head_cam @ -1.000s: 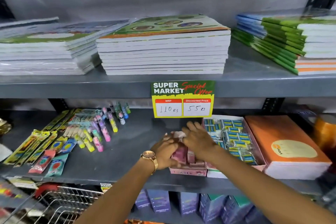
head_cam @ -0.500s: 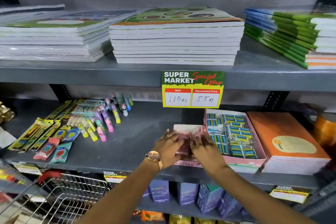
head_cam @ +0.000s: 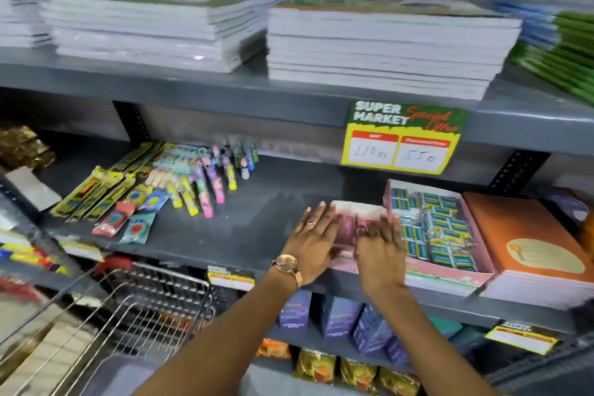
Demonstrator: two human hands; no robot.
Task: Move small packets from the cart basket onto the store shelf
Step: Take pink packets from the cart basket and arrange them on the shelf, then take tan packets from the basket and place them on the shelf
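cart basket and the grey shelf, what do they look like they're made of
Wire cart basket: bare metal rods, probably steel, with a shiny silver grid. Grey middle shelf: looks like painted sheet metal, with a smooth, faintly glossy surface and a perforated dark upright behind it.

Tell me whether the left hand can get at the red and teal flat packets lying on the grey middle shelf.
Probably yes. The left hand rests open beside the pink box, and only bare grey shelf lies between it and the red and teal flat packets to its left.

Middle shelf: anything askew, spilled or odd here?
Mostly tidy. The colourful pens left of the hands lie fanned in a loose heap, not boxed. Both hands rest flat on the pink packets, aligned beside the pink box.
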